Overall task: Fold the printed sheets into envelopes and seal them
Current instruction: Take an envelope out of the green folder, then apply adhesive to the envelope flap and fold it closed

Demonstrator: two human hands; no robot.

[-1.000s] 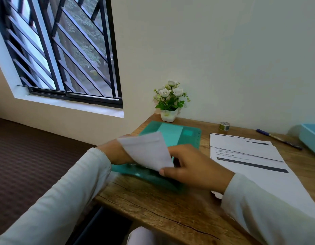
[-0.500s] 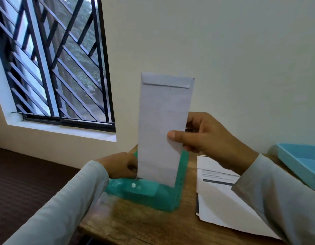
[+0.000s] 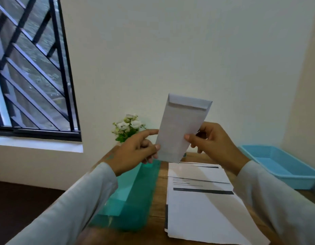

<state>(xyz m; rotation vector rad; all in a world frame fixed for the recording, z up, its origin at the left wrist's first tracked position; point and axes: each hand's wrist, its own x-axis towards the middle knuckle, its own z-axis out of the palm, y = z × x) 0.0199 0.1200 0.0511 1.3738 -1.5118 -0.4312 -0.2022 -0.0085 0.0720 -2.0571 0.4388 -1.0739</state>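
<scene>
I hold the envelope (image 3: 181, 128) up in the air over the bench (image 3: 158, 191), straight ahead of me at 12 o'clock. Its long side stands nearly upright, and the folded flap end on top leans toward 1 o'clock. My right grip (image 3: 213, 144) grasps its right edge, thumb on the face turned to me and the other fingers behind the paper. My left grip (image 3: 135, 152) pinches the lower left edge, thumb against the paper. The forefinger lies straight and reaches the edge a little higher up, while the other fingers curl beneath. The envelope's bottom corner hangs just above the far end of the printed sheets (image 3: 202, 200).

Those sheets lie flat in a loose stack on the bench at 5 o'clock from the envelope, with dark bars of print across them. At 7 o'clock from it lies a green plastic folder (image 3: 135, 200), just beside the stack and partly under my left sleeve (image 3: 68, 206). A blue tray (image 3: 280, 167) sits at 4 o'clock, apart from the sheets. A small pot of white flowers (image 3: 128, 128) stands against the wall at 9 o'clock, half hidden by my left grip. The barred window (image 3: 29, 68) is at 10 o'clock.
</scene>
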